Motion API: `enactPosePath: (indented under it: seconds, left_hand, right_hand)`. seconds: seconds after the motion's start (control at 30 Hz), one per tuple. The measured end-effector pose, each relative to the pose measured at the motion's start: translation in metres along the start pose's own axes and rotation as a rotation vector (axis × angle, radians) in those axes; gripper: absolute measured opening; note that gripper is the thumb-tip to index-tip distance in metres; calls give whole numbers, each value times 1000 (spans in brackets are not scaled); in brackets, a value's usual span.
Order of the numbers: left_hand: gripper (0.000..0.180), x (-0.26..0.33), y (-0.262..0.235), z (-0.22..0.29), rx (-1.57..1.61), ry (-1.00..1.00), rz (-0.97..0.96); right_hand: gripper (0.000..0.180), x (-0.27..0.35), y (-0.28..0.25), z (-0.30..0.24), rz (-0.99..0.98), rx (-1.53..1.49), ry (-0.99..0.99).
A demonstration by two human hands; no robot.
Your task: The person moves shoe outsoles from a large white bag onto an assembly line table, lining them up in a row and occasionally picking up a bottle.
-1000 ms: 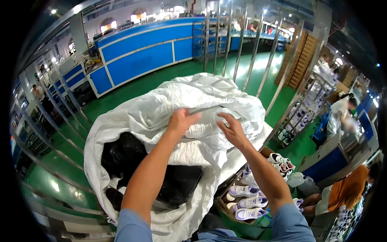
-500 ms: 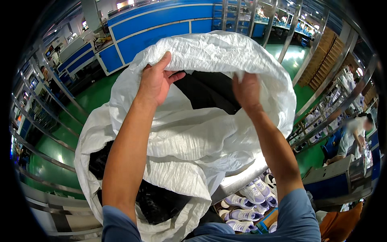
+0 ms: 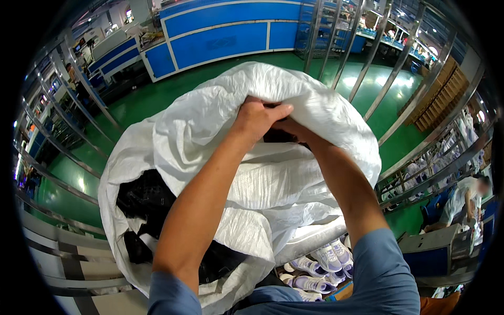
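A large white woven sack [image 3: 310, 184] fills the middle, its far rim arching up. My left hand [image 3: 254, 121] is closed on the edge of its opening, thumb on top and pointing right. My right hand [image 3: 292, 129] reaches into the mouth just beside the left; its fingers are hidden behind the left hand and the sack. Dark material [image 3: 279, 135] shows in the narrowed opening beneath my hands. At the near left, black folded pieces [image 3: 144, 199] lie in another white sack opening [image 3: 113, 184], partly covered by my left forearm.
White and lilac sneakers [image 3: 328, 258] are piled at the near right, beside a metal ledge [image 3: 310, 242]. Metal rails [image 3: 386, 86] surround the spot. A blue machine cabinet [image 3: 220, 42] stands across the green floor. At far right a person [image 3: 462, 202] works at a table.
My left hand has moved right and my right hand left, so they now meet. The sack's mouth has narrowed, hiding most of the dark material inside.
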State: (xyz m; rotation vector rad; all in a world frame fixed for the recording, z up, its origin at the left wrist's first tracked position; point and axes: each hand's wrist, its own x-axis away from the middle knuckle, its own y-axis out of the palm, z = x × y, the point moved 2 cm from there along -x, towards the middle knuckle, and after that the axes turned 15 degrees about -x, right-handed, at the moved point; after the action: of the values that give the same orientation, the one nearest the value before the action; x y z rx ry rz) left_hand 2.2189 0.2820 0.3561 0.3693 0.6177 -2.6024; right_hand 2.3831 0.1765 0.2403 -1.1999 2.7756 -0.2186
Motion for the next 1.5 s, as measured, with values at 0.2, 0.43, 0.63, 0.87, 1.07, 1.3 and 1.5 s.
enactPosePath:
  seconds: [0.2, 0.43, 0.63, 0.87, 1.07, 1.3, 1.5]
  left_hand:
    - [23, -10, -44, 5, 569, -133, 17]
    - [21, -7, -37, -2, 553, -181, -38]
    - [24, -9, -40, -8, 467, -256, -42]
    - [23, -21, -34, -8, 455, -229, -27]
    - [23, -15, -44, -8, 453, -248, -26]
    - [23, 1, -51, -14, 425, -273, -27]
    - [33, 8, -51, -1, 372, -279, -56]
  right_hand:
    - [72, -29, 0, -4, 134, -198, -248]
    - [79, -84, -5, 26, -38, 20, -395]
    - [57, -42, -13, -19, -67, -249, -463]
    - [52, -24, -31, -28, 52, -303, -126]
    - [50, -71, 7, -16, 68, -206, -205]
    - [48, -99, 10, 0, 128, -214, -288]
    - [46, -52, -49, -19, 124, -406, -145]
